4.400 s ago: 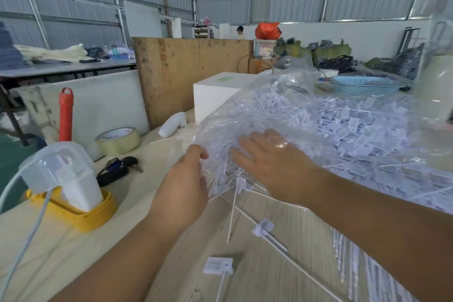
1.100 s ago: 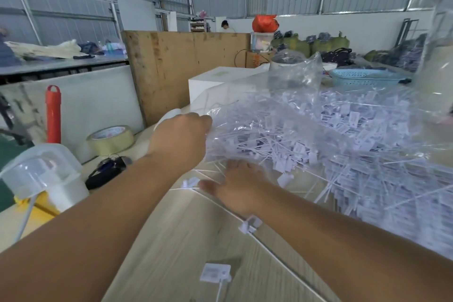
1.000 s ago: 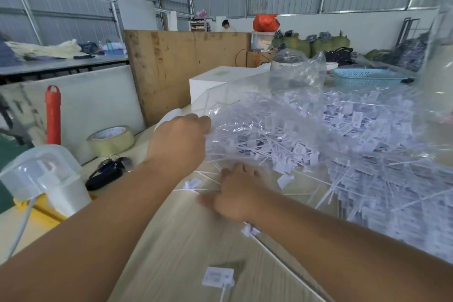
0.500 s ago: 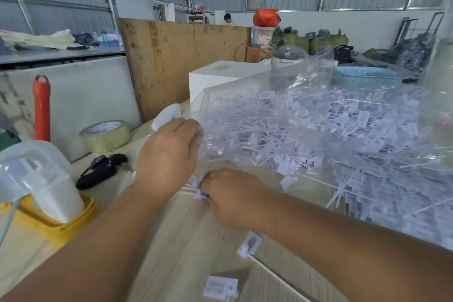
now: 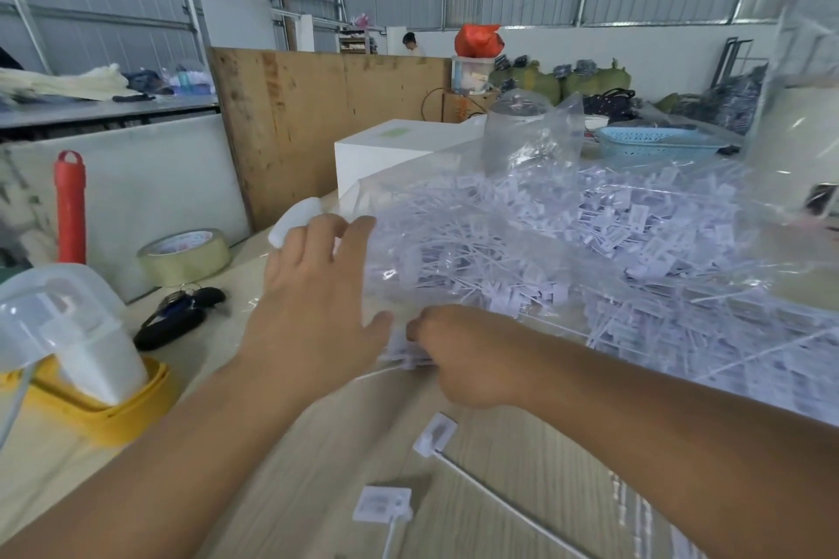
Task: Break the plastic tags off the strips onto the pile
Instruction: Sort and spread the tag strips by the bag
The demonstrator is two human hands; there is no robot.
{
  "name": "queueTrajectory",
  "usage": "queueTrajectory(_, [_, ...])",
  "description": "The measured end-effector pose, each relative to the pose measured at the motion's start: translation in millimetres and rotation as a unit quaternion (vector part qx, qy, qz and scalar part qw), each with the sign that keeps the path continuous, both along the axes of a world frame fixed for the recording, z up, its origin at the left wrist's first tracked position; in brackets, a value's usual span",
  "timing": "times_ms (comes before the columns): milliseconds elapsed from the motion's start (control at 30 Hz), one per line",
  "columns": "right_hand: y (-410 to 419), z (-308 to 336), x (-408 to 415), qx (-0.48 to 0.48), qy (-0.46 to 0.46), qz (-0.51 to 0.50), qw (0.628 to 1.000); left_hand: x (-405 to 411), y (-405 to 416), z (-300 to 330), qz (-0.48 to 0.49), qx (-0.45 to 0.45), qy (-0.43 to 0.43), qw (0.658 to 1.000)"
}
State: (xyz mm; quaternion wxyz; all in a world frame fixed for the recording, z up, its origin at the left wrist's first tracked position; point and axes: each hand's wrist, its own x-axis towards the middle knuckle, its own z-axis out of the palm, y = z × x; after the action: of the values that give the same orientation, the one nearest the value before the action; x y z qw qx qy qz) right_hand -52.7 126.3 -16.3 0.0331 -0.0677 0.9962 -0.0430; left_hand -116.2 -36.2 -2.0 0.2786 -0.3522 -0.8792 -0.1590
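Near the bench's front edge, mid-width, the right hand is curled round a small bunch of white tags, pinching them at the mouth of the clear plastic bag. Left hand is spread, fingers straight and loose, gripping nothing; fingertips sit at the bag's left edge, whether touching it can't tell. Bag w/ the big pile of tags and thin strips fills the bench's right half, back toward the far edge. Two loose tags on strips lie nearer the front edge: one just below the right wrist, another closer still. Left side of bench: yellow tray w/ a white plastic device in it, black keys beside that, tape roll further back, red cylinder upright by the far-left edge. White box behind the bag; blue basket far right.
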Motion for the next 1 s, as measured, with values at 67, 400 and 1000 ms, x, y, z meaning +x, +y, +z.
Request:
queueTrajectory(67, [4, -1, 0, -0.001, -0.004, -0.017, 1.0, 33, 0, 5, -0.093, 0.026, 0.066, 0.993])
queueTrajectory(400, [21, 11, 7, 0.002, 0.062, -0.063, 0.996, 78, -6, -13, 0.002, -0.265, -0.308, 0.914])
queueTrajectory(1000, [12, 27, 38, -0.323, -0.018, -0.166, 0.932, 84, 24, -24, -0.057, -0.091, -0.387, 0.916])
